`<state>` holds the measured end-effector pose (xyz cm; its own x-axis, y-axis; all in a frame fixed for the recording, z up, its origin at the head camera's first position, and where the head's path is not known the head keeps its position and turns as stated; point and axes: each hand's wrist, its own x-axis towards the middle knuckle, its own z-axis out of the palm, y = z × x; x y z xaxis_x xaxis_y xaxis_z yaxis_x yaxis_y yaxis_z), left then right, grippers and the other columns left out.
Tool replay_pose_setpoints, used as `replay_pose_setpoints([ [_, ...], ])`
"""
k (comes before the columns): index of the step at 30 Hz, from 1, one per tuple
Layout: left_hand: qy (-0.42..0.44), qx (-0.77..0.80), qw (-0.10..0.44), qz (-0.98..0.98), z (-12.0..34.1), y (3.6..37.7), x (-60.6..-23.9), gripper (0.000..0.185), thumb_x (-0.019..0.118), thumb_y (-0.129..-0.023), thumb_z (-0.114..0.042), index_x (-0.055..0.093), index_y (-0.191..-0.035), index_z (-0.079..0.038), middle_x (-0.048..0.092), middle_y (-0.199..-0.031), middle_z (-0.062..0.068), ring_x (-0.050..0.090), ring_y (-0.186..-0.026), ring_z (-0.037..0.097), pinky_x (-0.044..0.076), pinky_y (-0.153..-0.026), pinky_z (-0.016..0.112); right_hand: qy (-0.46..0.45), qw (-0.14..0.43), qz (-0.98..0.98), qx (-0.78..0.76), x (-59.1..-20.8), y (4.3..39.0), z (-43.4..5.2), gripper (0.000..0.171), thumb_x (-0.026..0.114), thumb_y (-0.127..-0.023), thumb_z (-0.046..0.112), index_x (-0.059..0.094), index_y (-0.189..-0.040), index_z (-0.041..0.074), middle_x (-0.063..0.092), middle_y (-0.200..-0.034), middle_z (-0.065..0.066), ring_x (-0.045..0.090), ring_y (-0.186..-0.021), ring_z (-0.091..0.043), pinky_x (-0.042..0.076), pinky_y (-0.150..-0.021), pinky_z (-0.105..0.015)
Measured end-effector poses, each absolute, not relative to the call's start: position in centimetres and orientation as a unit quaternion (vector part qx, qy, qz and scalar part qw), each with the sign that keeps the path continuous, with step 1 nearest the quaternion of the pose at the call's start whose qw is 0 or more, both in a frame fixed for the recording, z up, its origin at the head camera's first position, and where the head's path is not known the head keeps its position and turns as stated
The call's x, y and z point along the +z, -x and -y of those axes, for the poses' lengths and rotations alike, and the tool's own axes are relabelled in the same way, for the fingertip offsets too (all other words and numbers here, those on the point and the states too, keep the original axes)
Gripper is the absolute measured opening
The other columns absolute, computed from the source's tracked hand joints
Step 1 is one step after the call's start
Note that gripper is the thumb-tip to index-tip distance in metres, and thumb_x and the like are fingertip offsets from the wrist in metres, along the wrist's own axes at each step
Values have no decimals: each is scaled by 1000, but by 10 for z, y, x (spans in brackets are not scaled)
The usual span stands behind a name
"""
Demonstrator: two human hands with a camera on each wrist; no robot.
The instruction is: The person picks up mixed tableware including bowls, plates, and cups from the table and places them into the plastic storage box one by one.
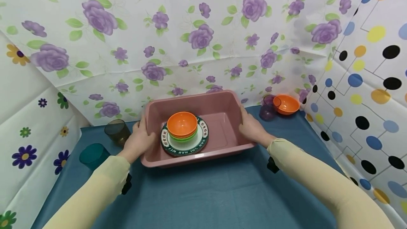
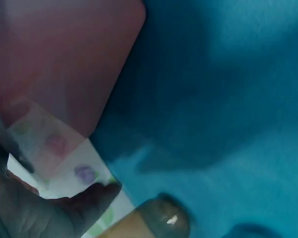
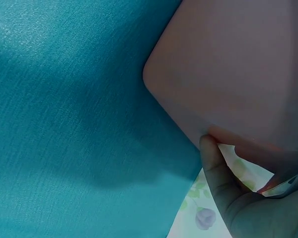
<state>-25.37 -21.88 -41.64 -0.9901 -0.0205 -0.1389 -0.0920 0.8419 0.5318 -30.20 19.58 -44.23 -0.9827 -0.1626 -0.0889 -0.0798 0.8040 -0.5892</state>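
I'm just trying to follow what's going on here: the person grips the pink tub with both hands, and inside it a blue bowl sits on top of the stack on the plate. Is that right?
Not quite. The top bowl is orange, not blue, as the head view shows. The rest holds: the left hand and the right hand grip the pink tub by its sides, and the stack sits on the plate inside it.
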Motion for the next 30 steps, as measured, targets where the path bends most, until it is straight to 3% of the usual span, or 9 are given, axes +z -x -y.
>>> replay_pose_setpoints([
  [5, 34, 356, 92, -929, 214, 253, -421, 90, 42, -103, -29, -26, -159, -14, 18, -157, 40, 42, -133, 56, 40, -106, 67, 69, 64, -947, -306, -441, 301, -195, 86, 49, -96, 3, -2, -166, 13, 50, -139, -26, 57, -112, -34, 49, -100, -56],
  [16, 13, 306, 39, -951, 210, 255, -428, 81, 44, -108, -16, -17, -162, -14, 52, -139, 36, 67, -107, 45, 55, -91, 58, 65, 71, -946, -311, -438, 302, -195, 89, 49, -96, 1, -4, -166, 16, 49, -138, -24, 57, -112, -34, 49, -100, -56],
  [26, 7, 320, 29, -947, 208, 254, -428, 81, 43, -109, -14, -18, -163, -19, 63, -123, 31, 72, -94, 39, 58, -83, 55, 66, 68, -935, -341, -440, 303, -197, 89, 50, -94, 1, 0, -166, 17, 49, -145, -23, 58, -113, -33, 49, -101, -56],
  [30, 12, 311, 29, -950, 207, 254, -430, 81, 43, -109, -14, -17, -163, -17, 65, -117, 30, 73, -91, 37, 59, -82, 54, 75, 68, -927, -362, -441, 303, -200, 80, 49, -103, 13, 1, -166, 17, 42, -154, -23, 56, -123, -35, 45, -105, -58],
])
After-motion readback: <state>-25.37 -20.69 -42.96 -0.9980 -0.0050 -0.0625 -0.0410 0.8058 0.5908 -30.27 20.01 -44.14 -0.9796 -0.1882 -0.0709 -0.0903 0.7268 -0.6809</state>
